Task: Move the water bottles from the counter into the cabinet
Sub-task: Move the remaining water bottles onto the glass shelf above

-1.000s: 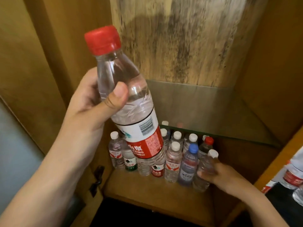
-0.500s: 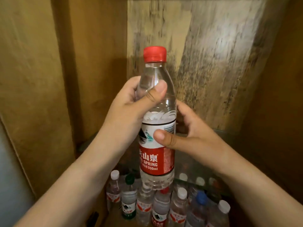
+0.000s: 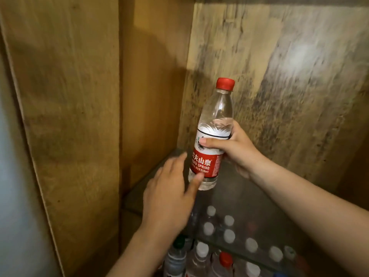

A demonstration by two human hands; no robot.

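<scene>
Above glass shelf point(image 3: 249, 198): right hand point(image 3: 233, 148) grips bottle point(image 3: 211, 136).

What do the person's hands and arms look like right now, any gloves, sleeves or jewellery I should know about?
Both are bare. The left hand and right hand wear no gloves, and no rings show on the visible fingers. Both forearms are uncovered as far as the frame edge, with no sleeve, watch or wristband in sight. The left hand is somewhat motion-blurred, so fine detail there is unclear.
</scene>
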